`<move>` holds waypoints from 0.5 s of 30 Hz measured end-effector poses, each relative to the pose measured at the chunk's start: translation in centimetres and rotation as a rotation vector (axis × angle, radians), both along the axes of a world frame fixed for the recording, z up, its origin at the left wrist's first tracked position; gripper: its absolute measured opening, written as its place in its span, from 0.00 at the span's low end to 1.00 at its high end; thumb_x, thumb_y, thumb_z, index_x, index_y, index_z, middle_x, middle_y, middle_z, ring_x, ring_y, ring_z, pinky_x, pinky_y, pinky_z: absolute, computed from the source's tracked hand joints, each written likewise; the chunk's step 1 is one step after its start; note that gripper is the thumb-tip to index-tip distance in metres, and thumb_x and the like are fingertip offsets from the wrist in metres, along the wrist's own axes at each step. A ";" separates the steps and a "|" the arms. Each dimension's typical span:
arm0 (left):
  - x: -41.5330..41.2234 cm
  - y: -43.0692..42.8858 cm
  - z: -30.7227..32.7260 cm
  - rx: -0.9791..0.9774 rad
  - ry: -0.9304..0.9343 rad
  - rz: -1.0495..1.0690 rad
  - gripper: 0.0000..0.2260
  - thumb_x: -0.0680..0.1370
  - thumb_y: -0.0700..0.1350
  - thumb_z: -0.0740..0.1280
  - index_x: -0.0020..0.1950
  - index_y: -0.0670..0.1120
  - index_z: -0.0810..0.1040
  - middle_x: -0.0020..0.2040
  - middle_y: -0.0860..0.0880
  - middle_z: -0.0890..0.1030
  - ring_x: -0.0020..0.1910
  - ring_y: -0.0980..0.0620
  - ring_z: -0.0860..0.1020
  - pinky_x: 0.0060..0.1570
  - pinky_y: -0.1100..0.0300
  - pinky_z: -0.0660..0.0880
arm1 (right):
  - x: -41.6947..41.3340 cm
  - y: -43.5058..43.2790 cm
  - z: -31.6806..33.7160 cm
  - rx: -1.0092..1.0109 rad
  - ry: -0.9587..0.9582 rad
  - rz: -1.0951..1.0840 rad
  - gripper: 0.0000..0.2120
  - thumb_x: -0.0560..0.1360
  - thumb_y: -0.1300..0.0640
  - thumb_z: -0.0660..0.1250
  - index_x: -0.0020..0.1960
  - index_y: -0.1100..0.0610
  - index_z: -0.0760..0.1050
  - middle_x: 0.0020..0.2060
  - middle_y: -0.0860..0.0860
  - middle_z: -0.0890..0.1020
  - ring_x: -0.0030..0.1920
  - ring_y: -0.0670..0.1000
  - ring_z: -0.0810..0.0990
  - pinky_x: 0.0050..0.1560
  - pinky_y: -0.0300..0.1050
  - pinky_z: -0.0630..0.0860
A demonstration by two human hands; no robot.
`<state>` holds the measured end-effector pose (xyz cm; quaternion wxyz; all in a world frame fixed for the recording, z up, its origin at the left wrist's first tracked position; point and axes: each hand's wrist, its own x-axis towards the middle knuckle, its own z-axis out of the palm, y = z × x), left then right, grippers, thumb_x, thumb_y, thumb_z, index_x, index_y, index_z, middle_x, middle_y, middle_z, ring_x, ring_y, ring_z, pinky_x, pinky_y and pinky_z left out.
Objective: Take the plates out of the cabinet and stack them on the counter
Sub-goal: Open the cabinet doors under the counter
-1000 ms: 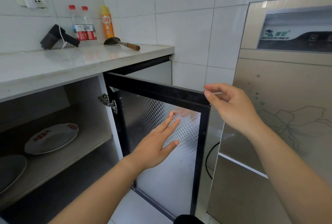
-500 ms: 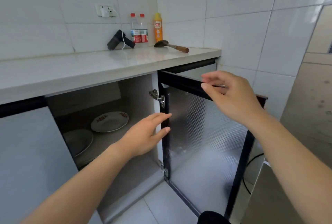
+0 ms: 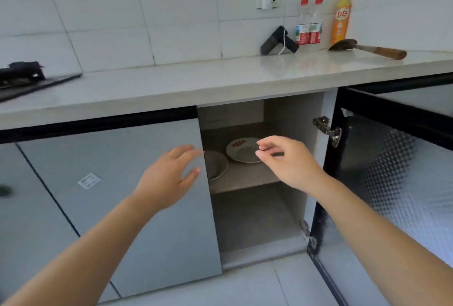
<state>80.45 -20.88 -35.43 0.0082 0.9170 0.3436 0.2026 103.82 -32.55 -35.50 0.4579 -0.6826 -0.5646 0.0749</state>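
Note:
Two plates lie on the upper shelf (image 3: 242, 179) of the open cabinet under the counter (image 3: 186, 85). The white plate with red lettering (image 3: 241, 151) sits further back. A plain plate (image 3: 215, 164) lies to its left, half hidden by the closed left door (image 3: 110, 195). My left hand (image 3: 169, 178) hovers open in front of that door's right edge, fingers spread. My right hand (image 3: 289, 161) reaches into the opening in front of the lettered plate, fingers loosely curled and holding nothing.
The right cabinet door (image 3: 392, 170) stands swung wide open on the right. On the counter at the back are a black device (image 3: 278, 42), two bottles (image 3: 308, 23), a yellow bottle (image 3: 342, 17) and a spatula (image 3: 367, 48). A stove (image 3: 24, 77) sits at the left. The lower shelf (image 3: 255, 222) holds nothing visible.
My view has swung left to face the cabinet. My right hand let go of the open door's top edge and came into the opening; my left hand moved toward the closed door's edge.

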 end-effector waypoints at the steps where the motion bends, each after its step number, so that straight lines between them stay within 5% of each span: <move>1: -1.1 0.6 0.5 0.033 -0.021 0.045 0.19 0.79 0.53 0.57 0.71 0.55 0.65 0.72 0.53 0.65 0.70 0.50 0.66 0.66 0.56 0.65 | -0.4 1.3 -0.3 -0.027 -0.009 0.022 0.12 0.75 0.51 0.67 0.57 0.50 0.77 0.51 0.44 0.80 0.51 0.43 0.79 0.56 0.44 0.77; 15: -7.4 2.9 2.5 0.071 0.037 0.240 0.21 0.79 0.56 0.56 0.72 0.55 0.62 0.72 0.54 0.65 0.69 0.51 0.66 0.63 0.55 0.67 | -6.1 14.5 -0.3 -0.089 -0.026 0.076 0.29 0.76 0.45 0.64 0.72 0.55 0.61 0.68 0.52 0.70 0.67 0.53 0.70 0.64 0.50 0.70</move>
